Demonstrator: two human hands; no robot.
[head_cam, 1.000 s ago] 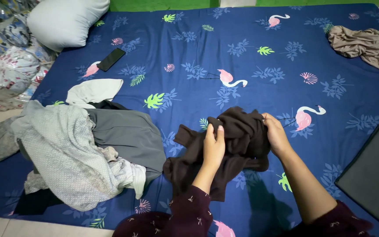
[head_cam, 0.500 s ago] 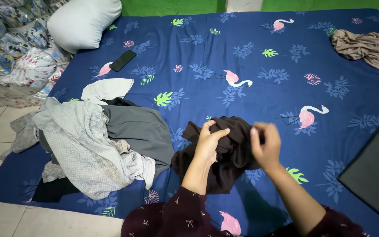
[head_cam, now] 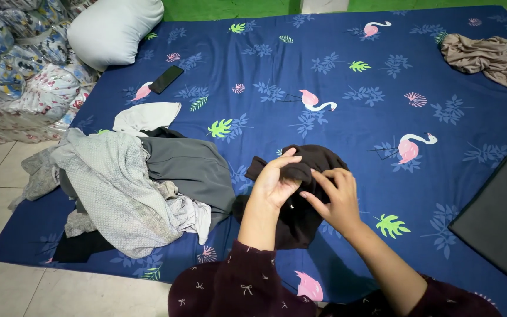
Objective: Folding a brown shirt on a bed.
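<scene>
Hands meet over the dark brown garment [head_cam: 300,205] on the blue patterned mattress [head_cam: 347,82]: left hand [head_cam: 277,179] clutches its bunched top, right hand [head_cam: 337,199] pinches it. A heap of grey clothes [head_cam: 130,188] lies just left, a folded dark cloth [head_cam: 500,217] right.

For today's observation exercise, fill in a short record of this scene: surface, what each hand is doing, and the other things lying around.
surface: blue flamingo-print mattress on a tiled floor
left hand: gripping the dark brown garment
right hand: fingers on the same garment
left of hands: pile of grey clothes
far left: black phone, pale pillow
far right: beige cloth
near right: folded dark grey fabric
</scene>
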